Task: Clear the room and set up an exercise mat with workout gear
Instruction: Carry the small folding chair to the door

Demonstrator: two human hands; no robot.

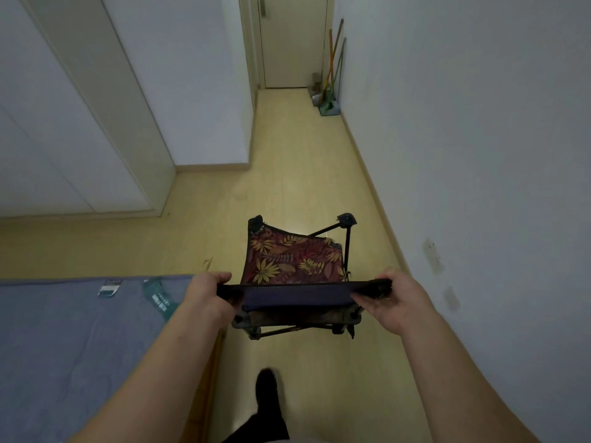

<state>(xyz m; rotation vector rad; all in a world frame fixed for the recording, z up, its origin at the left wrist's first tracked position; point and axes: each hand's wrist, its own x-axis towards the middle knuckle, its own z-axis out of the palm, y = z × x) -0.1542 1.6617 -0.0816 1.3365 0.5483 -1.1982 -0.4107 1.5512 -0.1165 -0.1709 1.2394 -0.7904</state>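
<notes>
Two hands, both occupied. Left hand (208, 294): fingers curled over the left end of the dark top band of the folding chair (287, 260). Right hand (393, 298): clamped on the right end of the same band. They sit well apart, one at each corner; I judge this grip keeps the frame level and stops it swinging as I carry it.

One folding chair: leaf-print fabric, dark rod frame, hanging between my hands and just beyond them. It appears lifted off the floor (303, 174), though I cannot tell for certain. I take it as an item being cleared out, so the step in hand is the clearing. No mat or workout gear is in view.

One floor: pale wood-look boards, running ahead of my hands into a narrow hallway.

One bed (64, 340): blue-grey cover, left of my left hand and below it.

One closed door (294, 43): far ahead, at the hallway's end.

Several long-handled cleaning tools (334, 65): leaning on the wall (479, 123) ahead of my right hand.

One foot (267, 391): dark, below my hands.
</notes>
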